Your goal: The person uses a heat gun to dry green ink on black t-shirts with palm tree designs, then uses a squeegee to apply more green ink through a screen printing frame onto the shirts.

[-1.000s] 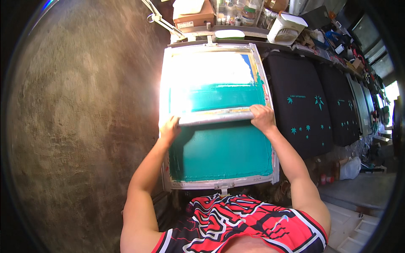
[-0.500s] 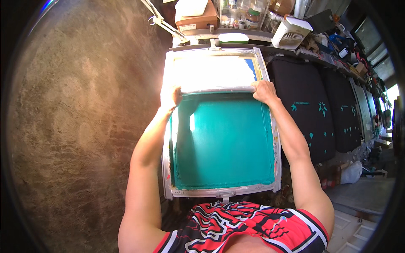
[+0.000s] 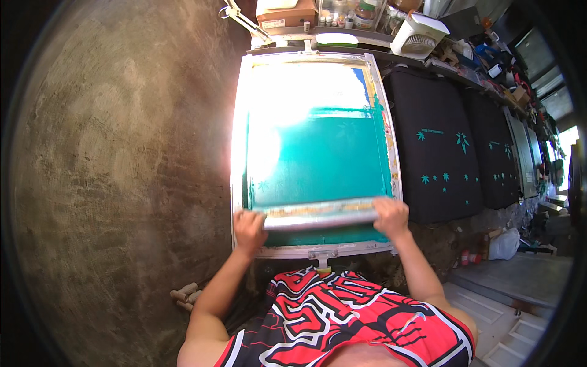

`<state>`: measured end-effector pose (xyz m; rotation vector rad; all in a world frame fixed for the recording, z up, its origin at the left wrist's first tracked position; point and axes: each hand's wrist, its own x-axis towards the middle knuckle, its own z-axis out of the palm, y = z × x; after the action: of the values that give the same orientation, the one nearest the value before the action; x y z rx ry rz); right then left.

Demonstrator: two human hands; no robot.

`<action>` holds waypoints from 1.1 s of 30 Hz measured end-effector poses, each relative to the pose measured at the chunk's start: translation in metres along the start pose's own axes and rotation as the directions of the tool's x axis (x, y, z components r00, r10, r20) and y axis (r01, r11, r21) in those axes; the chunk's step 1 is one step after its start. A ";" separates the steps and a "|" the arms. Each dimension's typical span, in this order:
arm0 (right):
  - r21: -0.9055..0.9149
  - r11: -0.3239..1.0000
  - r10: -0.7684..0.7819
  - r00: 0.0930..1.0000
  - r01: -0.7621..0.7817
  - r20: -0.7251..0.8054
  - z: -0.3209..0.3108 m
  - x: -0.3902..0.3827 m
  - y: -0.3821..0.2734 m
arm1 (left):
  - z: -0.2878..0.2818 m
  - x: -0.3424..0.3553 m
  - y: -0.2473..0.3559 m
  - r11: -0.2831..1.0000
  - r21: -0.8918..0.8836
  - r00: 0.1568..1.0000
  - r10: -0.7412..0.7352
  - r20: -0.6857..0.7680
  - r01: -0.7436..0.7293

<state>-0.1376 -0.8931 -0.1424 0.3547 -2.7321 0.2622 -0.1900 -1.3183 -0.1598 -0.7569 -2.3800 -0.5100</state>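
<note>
Both fists grip a long silver squeegee (image 3: 318,217), blurred by motion, crosswise over the lower part of a screen-printing screen in a pale frame (image 3: 395,171). My left hand (image 3: 249,230) is closed on its left end, my right hand (image 3: 392,217) on its right end. Smooth teal ink (image 3: 321,156) covers the screen's middle, with faint leaf shapes in it. The upper part is white and glaring, with a blue patch (image 3: 361,79) at the right. A metal clamp (image 3: 323,254) sits at the near edge.
Black padded panels (image 3: 428,110) with teal leaf prints lie to the right. Behind are a shelf with jars (image 3: 345,15), a white fan unit (image 3: 419,37), a lamp arm (image 3: 244,24) and a shoebox (image 3: 284,15). A concrete surface (image 3: 110,153) fills the left; a white bag (image 3: 504,241) is at lower right.
The squeegee in both hands moved up toward the far end, then came back down close to the near edge. More teal ink now shows behind it, above the bar.
</note>
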 end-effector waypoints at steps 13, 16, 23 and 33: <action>0.121 0.993 -0.021 0.997 0.012 0.078 -0.033 -0.052 -0.026 | -0.043 -0.023 0.032 0.999 -0.048 0.998 0.002 0.069 0.002; 0.105 0.994 -0.019 0.997 0.011 0.075 -0.043 -0.058 -0.028 | -0.054 -0.026 0.042 0.998 -0.040 0.993 -0.038 0.107 0.043; 0.079 0.996 -0.056 0.996 0.050 0.071 -0.040 -0.087 -0.045 | -0.065 -0.057 0.047 0.988 -0.138 0.960 0.107 0.257 -0.073; 0.493 0.813 0.390 0.918 -0.309 -0.068 -0.041 -0.095 0.019 | -0.042 -0.083 -0.023 0.665 -0.156 0.680 -0.728 0.083 0.731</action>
<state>-0.0436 -0.8461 -0.1441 -0.0608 -2.5175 1.0273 -0.1314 -1.3898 -0.1841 0.2027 -2.6114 -1.0528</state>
